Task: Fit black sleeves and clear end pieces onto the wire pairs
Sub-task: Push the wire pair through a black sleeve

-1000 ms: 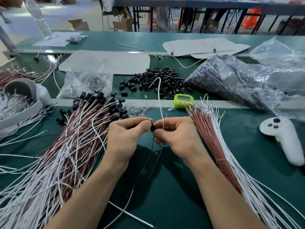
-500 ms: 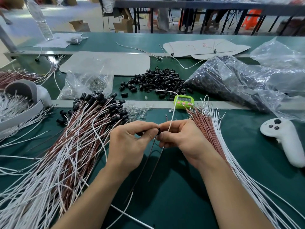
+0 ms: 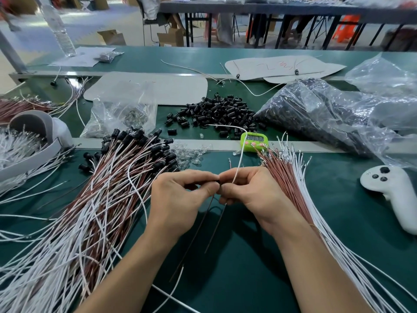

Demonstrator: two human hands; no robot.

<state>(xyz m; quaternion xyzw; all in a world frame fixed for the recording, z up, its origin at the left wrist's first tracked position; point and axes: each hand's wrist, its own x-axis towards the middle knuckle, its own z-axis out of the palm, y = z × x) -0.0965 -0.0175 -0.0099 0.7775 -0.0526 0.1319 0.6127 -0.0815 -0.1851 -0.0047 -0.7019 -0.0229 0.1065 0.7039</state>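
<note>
both hands meet over the middle of the green desk (image 3: 248,263), fingertips almost touching, because the job here is a fine one done between thumb and forefinger. the left hand (image 3: 180,199) is closed in a pinch on one small black sleeve (image 3: 217,182), only a sliver of which shows between the fingertips. the right hand (image 3: 250,193) is closed on the wire pair (image 3: 240,159), whose white strand arcs up and away from the fingers while thin dark lengths trail down toward the person. i judge the wire ends are being fed through the sleeve, though the fingers hide the joint, so i cannot tell how far in they sit. the supplies are laid out so that each lies within a short reach. a heap of loose black sleeves (image 3: 216,111) lies straight ahead, and a scatter of clear end pieces (image 3: 191,154) lies just beyond the left hand. the bundle of bare wires (image 3: 293,177) fans out just beside the right wrist, on the side of the hand that handles the wire. finished pairs (image 3: 108,195), capped in black at their far ends, are stacked on the left, away from the untouched stock so that the two do not mix. a green timer (image 3: 253,141) stands on the rail ahead, and a white controller (image 3: 394,190) lies at the far right. the clear piece for this pair is, by my reading, yet to be fitted.
</note>
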